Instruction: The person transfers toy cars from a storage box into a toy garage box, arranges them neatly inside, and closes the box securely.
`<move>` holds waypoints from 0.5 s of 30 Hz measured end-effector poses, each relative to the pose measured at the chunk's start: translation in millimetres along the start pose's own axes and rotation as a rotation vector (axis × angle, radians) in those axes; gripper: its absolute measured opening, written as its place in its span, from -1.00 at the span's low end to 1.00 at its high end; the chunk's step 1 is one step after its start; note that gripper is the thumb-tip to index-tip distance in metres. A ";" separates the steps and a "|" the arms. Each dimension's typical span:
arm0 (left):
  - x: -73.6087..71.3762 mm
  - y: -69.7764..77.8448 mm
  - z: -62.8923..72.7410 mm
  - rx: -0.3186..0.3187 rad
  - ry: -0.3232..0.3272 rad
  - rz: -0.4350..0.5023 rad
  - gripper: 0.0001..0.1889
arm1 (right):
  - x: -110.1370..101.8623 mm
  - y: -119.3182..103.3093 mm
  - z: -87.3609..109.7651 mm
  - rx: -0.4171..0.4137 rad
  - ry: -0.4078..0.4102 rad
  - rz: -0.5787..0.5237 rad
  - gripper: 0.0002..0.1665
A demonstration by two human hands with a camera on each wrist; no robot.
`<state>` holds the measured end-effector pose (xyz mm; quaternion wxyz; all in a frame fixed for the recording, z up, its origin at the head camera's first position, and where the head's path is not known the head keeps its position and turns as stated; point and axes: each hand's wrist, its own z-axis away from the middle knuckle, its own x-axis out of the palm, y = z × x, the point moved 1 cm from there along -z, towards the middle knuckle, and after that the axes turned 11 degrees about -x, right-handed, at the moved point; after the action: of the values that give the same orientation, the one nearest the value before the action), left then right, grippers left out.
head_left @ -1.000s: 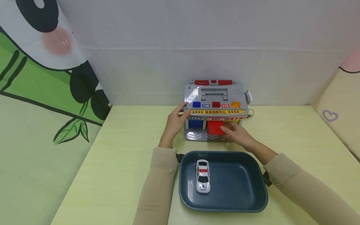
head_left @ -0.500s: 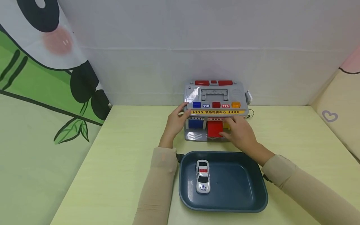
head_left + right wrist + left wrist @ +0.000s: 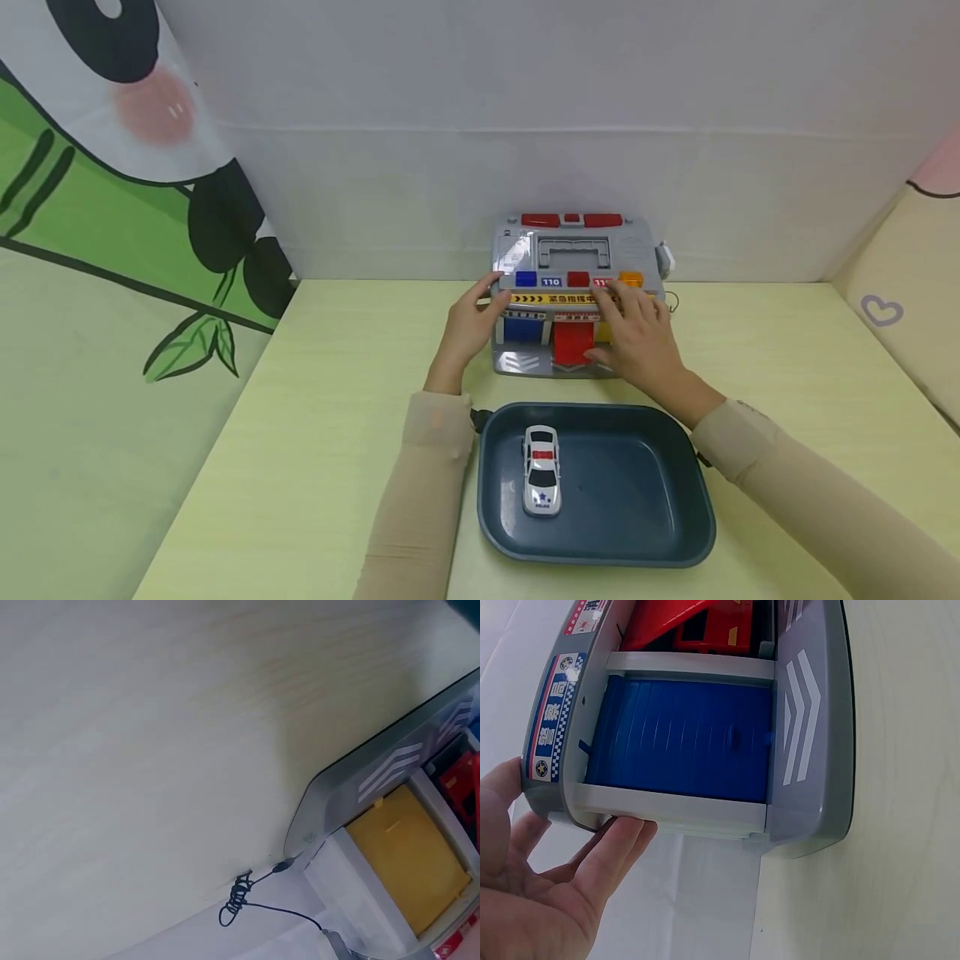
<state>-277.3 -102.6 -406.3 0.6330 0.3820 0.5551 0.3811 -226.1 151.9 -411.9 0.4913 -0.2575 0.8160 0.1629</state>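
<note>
A grey toy emergency station with coloured buttons stands against the back wall. My left hand grips its left front corner, thumb and fingers on either side of the corner in the left wrist view. My right hand rests its fingers on the front roof edge, over part of the yellow banner. Its thumb is at the red door. That door is tilted outward, and part of a red toy vehicle shows beneath it. The blue door and the yellow door are down.
In front of the station, between the forearms, a dark blue tray holds a white toy police car. A coiled black cord hangs at the station's right side. A printed cloth backs the pale table.
My right hand has left the red door's lower right edge and moved its fingers up onto the roof edge, the thumb staying near the door. The left hand stays put.
</note>
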 end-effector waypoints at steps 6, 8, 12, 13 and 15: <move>-0.4 0.9 -0.9 -0.001 0.004 -0.006 -0.43 | 3.0 1.8 -3.6 0.000 -0.024 0.033 0.25; -0.7 1.0 -0.8 0.001 0.005 -0.008 -0.43 | 3.9 2.1 -5.5 -0.005 -0.025 0.051 0.24; -0.4 0.8 -0.2 0.009 0.005 -0.009 -0.43 | 7.0 4.0 -9.2 -0.023 -0.021 0.101 0.18; -0.1 0.4 -0.2 0.013 0.002 -0.009 -0.44 | 8.0 4.8 -9.8 -0.030 -0.012 0.115 0.16; 1.0 -0.4 -0.6 0.020 -0.004 -0.008 -0.44 | 9.7 6.4 -10.3 -0.047 0.011 0.146 0.12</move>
<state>-277.8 -101.9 -407.1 0.6316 0.3869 0.5591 0.3726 -240.9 149.3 -415.6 0.4674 -0.2097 0.8312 0.2162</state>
